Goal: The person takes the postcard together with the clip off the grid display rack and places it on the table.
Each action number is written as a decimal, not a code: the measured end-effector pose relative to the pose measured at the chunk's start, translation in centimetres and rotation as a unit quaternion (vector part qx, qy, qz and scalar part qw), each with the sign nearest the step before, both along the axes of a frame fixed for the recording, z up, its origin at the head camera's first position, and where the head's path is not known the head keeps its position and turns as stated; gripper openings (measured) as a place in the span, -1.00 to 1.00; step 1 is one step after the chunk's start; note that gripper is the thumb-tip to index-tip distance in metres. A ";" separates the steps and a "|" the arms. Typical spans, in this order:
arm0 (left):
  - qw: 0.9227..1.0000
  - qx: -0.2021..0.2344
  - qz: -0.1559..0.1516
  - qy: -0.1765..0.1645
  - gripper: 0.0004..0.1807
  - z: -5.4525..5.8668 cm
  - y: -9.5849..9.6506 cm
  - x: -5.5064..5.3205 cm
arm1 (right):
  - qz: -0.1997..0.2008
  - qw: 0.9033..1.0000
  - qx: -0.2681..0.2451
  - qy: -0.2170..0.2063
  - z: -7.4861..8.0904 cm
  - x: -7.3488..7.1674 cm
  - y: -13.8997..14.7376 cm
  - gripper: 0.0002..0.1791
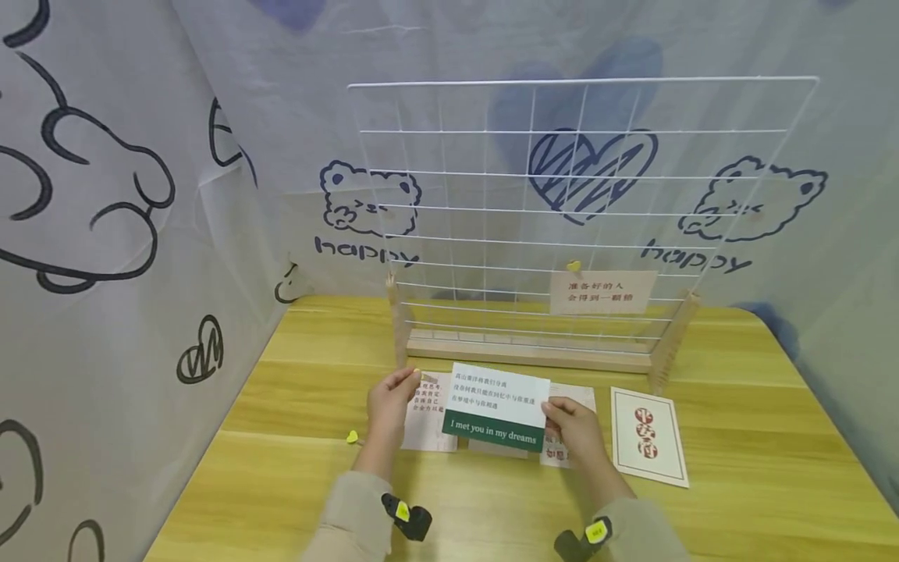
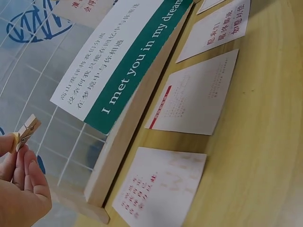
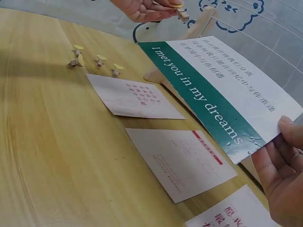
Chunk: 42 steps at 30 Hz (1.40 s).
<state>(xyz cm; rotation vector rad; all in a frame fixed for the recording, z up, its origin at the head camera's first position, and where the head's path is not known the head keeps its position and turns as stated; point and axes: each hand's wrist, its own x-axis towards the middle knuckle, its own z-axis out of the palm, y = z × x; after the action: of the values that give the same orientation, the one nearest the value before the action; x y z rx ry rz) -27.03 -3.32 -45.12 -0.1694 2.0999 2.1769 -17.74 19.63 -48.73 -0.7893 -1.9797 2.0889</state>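
Between thumb and fingers, my right hand (image 1: 574,428) holds the right edge of a white and green card (image 1: 497,402) reading "I met you in my dreams". The card is raised above the table, in front of the wire grid rack (image 1: 492,209). My left hand (image 1: 390,402) pinches a small wooden clothespin (image 2: 29,128) with a yellow piece on it, to the left of the card and apart from it. In the right wrist view the same clothespin (image 3: 182,14) shows at the top.
A pale card (image 1: 602,293) hangs on the grid under a yellow clip (image 1: 573,266). Several cards lie on the table, among them a white one with red characters (image 1: 649,437) at the right. Several yellow-topped clothespins (image 3: 100,60) lie at the left. Patterned cloth surrounds the table.
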 end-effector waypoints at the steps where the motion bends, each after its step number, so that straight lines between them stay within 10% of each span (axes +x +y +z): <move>1: 1.000 0.000 0.002 -0.006 -0.67 -0.3 -0.1 0.1 | -0.001 1.000 -0.003 0.000 -0.3 0.1 -0.1 -0.75; 11: 1.000 0.006 0.022 -0.004 -0.63 -2.5 -1.5 1.2 | 0.006 0.999 -0.036 -0.018 -3.9 0.9 0.2 -0.79; 32: 1.000 -0.007 0.030 -0.003 -0.61 -6.3 -6.8 5.0 | 0.034 0.996 -0.076 -0.025 -5.4 3.9 -1.4 -0.82; 42: 0.997 -0.054 0.034 -0.045 -0.58 -5.9 -8.7 4.8 | 0.064 0.996 -0.048 -0.041 -5.8 4.7 -1.5 -0.79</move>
<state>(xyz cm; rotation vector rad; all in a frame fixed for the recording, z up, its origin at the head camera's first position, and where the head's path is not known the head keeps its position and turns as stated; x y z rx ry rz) -22.25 -12.00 -51.07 -0.3469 2.1934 2.0498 -13.05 18.10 -54.53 -0.7969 -2.0349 2.2738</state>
